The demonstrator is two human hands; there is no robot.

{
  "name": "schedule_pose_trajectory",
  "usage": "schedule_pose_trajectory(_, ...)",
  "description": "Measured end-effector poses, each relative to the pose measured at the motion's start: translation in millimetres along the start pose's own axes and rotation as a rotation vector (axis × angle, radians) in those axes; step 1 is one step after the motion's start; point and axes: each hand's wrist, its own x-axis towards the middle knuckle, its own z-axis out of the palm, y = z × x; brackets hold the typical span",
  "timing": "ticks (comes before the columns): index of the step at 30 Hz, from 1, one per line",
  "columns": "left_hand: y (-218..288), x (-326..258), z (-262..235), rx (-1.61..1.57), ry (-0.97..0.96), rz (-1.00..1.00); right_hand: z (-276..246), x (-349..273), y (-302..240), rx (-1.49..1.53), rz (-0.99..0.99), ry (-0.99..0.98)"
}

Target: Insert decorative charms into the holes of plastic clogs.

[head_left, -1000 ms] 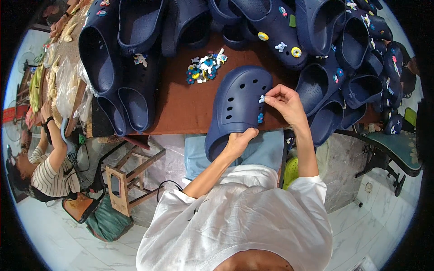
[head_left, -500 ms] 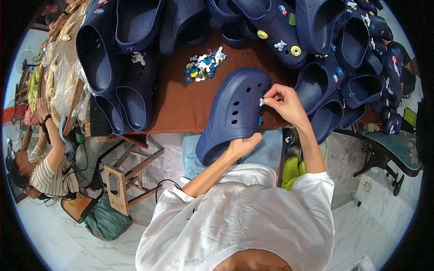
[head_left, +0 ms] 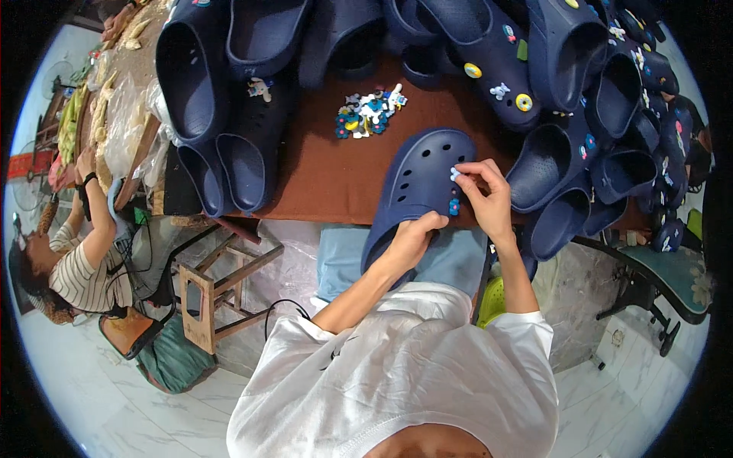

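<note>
A navy foam clog (head_left: 418, 175) with round vent holes is tilted over the table's near edge, toe pointing away from me. My left hand (head_left: 413, 240) is closed round its side near the foot opening. Between the thumb and fingers of my right hand (head_left: 486, 197) is a small pale shoe charm (head_left: 455, 174), touching the clog's upper at its right side. A blue flower-like charm (head_left: 454, 207) sits on the clog just below it. Farther back on the brown cloth lies a small pile of mixed charms (head_left: 372, 113) in white, blue and yellow.
Many navy clogs (head_left: 561, 156) crowd the back and right of the brown-covered table (head_left: 321, 179), several with charms on. To the left are a wooden stool (head_left: 200, 305) and a seated person (head_left: 84, 263). Green clogs (head_left: 492, 301) lie below, with a chair (head_left: 649, 286) at right.
The clog has rolled so more of its top and the blue charm show. My right hand has moved slightly right and down with the pale charm. The whole view has shifted a little.
</note>
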Motion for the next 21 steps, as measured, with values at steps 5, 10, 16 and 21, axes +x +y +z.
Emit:
schedule_pose_trajectory(5,5,5,-2,-0.057,0.009,-0.023,-4,10,2,-0.016,-0.042,-0.04)
schedule_pose_trajectory(10,19,8,0,-0.013,0.02,-0.047,4,13,11,-0.08,-0.121,0.01)
schedule_pose_trajectory(16,36,8,0,0.098,0.058,0.018,22,11,6,-0.057,-0.125,0.06)
schedule_pose_trajectory(21,53,6,-13,0.117,0.068,-0.078,24,17,-9,-0.119,-0.152,0.038)
